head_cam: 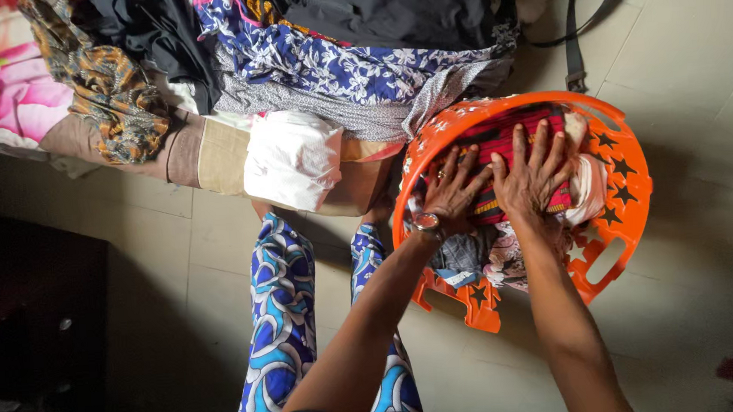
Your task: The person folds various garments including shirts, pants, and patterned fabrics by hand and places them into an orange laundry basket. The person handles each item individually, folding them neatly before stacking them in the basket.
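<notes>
Presently: bed (pixel 208 152), its near edge still heaped with unsorted clothes (pixel 348 61) and a white bundle (pixel 293 159); orange basket (pixel 622 171) on the tiled floor (pixel 699 45) just beside that edge, already well filled. Red striped cloth (pixel 499 141) lies topmost in the basket, with left hand (pixel 452 193) and right hand (pixel 529 176) spread flat on it, fingers wide, gripping nothing; packing looks partly done.

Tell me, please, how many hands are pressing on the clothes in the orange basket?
2: the left hand and the right hand lie side by side, flat on the red striped cloth in the orange basket.
</notes>
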